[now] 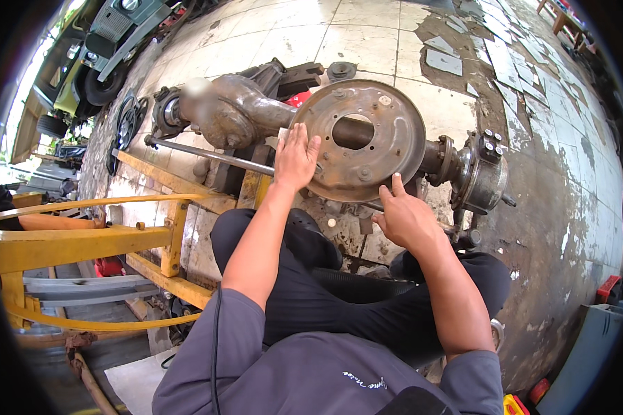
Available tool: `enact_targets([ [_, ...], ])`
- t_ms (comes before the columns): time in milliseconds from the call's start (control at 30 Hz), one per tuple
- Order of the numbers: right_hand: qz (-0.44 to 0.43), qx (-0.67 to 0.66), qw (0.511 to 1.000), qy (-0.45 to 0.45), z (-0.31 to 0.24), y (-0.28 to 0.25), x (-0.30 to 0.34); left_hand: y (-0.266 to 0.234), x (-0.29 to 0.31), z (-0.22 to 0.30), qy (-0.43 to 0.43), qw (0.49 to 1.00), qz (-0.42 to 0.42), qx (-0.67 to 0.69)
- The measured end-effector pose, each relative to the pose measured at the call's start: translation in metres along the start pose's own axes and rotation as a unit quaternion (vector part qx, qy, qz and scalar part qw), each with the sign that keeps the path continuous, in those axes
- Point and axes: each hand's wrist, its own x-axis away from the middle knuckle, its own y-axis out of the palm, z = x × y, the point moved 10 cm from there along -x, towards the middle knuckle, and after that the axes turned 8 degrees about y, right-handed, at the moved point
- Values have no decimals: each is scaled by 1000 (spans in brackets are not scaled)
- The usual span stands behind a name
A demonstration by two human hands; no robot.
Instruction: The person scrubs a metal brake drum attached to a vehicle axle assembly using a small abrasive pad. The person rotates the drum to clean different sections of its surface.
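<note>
A round brown metal brake backing plate [401, 138] with a large centre hole stands tilted in front of me, over an axle housing [277, 114]. Part of the axle tube shows through the hole. My left hand [298, 158] grips the plate's left rim, thumb on the face and fingers along the edge. Something small and white shows beside those fingers. At the lower right rim, my right hand [407, 214] holds the plate with its fingertips on the edge; its remaining fingers are partly hidden.
A rusty differential housing [232, 114] lies left, near a long metal rod [221, 158]. On the right sits a steering knuckle with hub [481, 176]. A yellow metal frame [83, 247] stands close at my left. Broken tiles [443, 61] cover the floor at far right.
</note>
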Motion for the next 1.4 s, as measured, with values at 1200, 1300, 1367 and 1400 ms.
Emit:
enact_targets([
  [1200, -22, 33, 999, 19, -3, 0, 0, -4, -20, 8, -18, 982, -33, 186],
  [1300, -21, 36, 999, 18, -5, 0, 1, -3, -16, 12, -15, 986, -38, 164],
  [1367, -19, 35, 999, 17, -8, -1, 0, -2, -21, 11, -5, 988, -25, 152],
  [1400, -18, 34, 999, 16, -8, -1, 0, 1, -29, 7, 7, 989, -13, 149],
])
